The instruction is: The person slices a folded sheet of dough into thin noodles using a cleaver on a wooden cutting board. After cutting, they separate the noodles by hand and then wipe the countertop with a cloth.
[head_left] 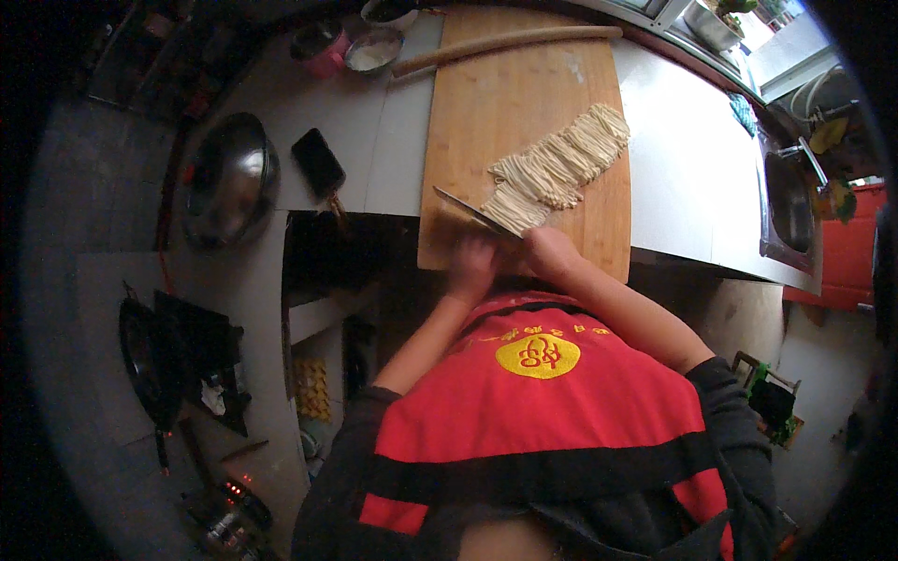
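On a long wooden cutting board [519, 105], cut noodles [561, 158] lie in overlapping bunches along a slanting row. My right hand [552, 254] grips a knife [477, 212] near the board's front edge. The blade lies edge-on along the near end of the noodles, pointing up and left. Just on the near side of the blade is my left hand [474, 263], blurred, low over the board's front left part. Its fingers are too blurred to read, and what lies under it is hidden.
A wooden rolling pin [505, 49] crosses the board's far end. Beside it stand a bowl of white powder [374, 50] and a pink container [321, 50]. A phone [318, 163] and a large metal bowl [231, 181] are left; a sink [787, 200] is right.
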A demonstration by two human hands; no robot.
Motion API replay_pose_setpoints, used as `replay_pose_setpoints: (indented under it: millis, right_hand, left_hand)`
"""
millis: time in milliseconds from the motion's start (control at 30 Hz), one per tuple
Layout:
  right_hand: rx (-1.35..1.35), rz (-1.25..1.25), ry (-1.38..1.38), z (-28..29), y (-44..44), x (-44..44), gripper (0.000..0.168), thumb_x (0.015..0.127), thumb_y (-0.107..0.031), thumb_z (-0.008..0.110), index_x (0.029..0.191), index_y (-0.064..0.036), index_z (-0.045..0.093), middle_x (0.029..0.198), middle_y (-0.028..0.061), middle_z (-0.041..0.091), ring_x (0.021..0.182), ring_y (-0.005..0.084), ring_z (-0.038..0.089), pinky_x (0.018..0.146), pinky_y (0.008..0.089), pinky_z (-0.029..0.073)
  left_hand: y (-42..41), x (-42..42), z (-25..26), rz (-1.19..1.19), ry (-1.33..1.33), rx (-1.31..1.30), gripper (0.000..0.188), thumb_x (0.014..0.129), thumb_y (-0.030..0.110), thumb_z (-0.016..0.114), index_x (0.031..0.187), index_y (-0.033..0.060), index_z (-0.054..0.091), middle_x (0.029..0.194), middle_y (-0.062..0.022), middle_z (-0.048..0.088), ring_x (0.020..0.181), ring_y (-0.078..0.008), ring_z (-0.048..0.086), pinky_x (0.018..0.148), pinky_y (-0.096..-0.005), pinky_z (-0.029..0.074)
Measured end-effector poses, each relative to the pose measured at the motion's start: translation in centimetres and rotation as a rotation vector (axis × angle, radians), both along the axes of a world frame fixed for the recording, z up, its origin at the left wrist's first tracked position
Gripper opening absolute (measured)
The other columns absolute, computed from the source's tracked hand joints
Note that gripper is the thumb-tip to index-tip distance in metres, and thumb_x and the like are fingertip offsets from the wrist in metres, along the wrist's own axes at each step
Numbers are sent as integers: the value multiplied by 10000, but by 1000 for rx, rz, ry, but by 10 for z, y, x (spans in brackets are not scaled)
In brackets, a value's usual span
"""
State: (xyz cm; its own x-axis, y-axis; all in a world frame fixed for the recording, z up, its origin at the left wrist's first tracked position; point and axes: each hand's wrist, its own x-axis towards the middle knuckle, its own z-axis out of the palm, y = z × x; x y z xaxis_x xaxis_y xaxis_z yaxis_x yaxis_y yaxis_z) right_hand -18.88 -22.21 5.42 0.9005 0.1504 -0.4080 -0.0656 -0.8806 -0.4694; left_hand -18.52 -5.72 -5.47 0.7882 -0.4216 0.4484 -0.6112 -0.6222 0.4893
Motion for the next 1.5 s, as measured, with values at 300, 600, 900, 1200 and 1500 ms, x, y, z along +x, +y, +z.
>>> replay_pose_setpoints:
  millis: [300, 600, 900, 1200, 1500]
  right_hand:
    - [-86, 11, 98, 0, -13, -10, 307, 742, -330, 603, 806, -33, 649, 813, 216, 629, 781, 376, 613, 674, 453, 485]
    - [29, -86, -75, 4, -7, -10, 257, 780, -260, 553, 785, -21, 647, 773, 226, 619, 775, 395, 605, 681, 476, 472]
    - [-65, 26, 5, -27, 3, -3, 226, 730, -259, 602, 780, -50, 670, 821, 197, 642, 778, 351, 630, 667, 452, 492]
    - [100, -97, -106, 3, -29, 8, 257, 798, -273, 544, 776, -31, 628, 797, 207, 621, 771, 385, 598, 687, 467, 471]
    - [-8, 8, -398, 33, -129, 138, 330, 770, -151, 513, 1098, -125, 481, 827, 229, 603, 783, 403, 581, 679, 461, 459]
  left_hand:
    - [0, -2, -5, 1, -32, -40, 214, 776, 160, 584, 950, 35, 573, 972, -167, 564, 919, -356, 519, 798, -453, 424]
    - [4, -4, 5, 23, -94, -32, 153, 745, 129, 606, 883, 66, 589, 915, -135, 574, 866, -319, 542, 777, -420, 439]
    - [3, -4, -19, -32, 79, -54, 158, 794, 157, 561, 917, 62, 589, 908, -144, 561, 851, -329, 527, 777, -431, 423]
    - [1, 1, -5, 9, 248, 94, 185, 806, 161, 560, 949, 44, 570, 984, -151, 572, 927, -346, 528, 830, -430, 414]
    - [-12, -16, 36, 256, 249, -186, 325, 746, 102, 638, 1034, 31, 504, 1035, -148, 512, 979, -340, 497, 840, -400, 411]
